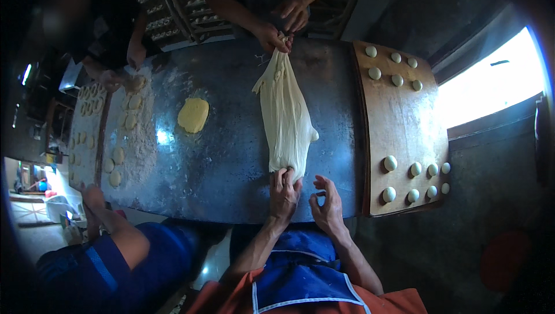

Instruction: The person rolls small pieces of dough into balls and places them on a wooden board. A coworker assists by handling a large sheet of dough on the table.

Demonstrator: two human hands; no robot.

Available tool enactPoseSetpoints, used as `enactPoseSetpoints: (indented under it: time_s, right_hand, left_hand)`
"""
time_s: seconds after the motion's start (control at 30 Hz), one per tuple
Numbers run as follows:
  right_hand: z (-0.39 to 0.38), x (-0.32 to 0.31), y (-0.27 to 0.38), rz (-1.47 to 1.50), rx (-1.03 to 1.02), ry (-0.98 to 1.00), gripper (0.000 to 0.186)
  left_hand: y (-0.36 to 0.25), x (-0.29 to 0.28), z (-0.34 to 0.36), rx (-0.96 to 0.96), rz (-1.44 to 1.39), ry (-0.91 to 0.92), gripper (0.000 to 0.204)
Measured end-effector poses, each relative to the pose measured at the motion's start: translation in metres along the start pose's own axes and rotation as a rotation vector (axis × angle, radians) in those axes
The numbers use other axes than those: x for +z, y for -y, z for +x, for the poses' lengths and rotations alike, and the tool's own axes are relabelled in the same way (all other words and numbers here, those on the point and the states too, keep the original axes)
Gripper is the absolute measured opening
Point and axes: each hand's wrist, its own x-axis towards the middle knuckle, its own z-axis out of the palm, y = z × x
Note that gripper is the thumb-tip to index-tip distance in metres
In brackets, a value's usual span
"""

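A long, pale sheet of dough [284, 111] stretches across the dark table, from its far edge almost to its near edge. My left hand [283, 197] grips the near end, its fingers curled into the dough. Just to the right, my right hand [328, 205] is off the dough, fingers bent and apart, with nothing visible in it. Across the table a co-worker's hand [272, 37] holds the bunched far end; that person's other hand [293, 12] is beside it. A small bump sticks out from the dough's right side.
A yellow lump of dough [193, 115] lies left of the sheet on the table [231, 169]. A wooden board [399, 123] at right bears several dough balls [391, 163]. More dough pieces [118, 155] lie on the floured left end, where other people stand.
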Motion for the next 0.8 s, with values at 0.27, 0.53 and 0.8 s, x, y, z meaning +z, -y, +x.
enactPoseSetpoints:
  time_s: [0.27, 0.53, 0.8]
  right_hand:
    - [0.016, 0.055, -0.010, 1.076, 0.686, 0.620, 0.057]
    - [-0.008, 0.043, 0.008, -0.146, 0.151, 0.375, 0.030]
    - [-0.056, -0.037, 0.024, -0.007, -0.315, 0.768, 0.014]
  left_hand:
    - [-0.019, -0.080, -0.048, -0.036, -0.184, 0.128, 0.043]
    - [0.030, -0.067, -0.033, -1.151, -1.230, 0.534, 0.045]
    - [0.031, 0.025, -0.005, -1.319, -2.053, 0.724, 0.029]
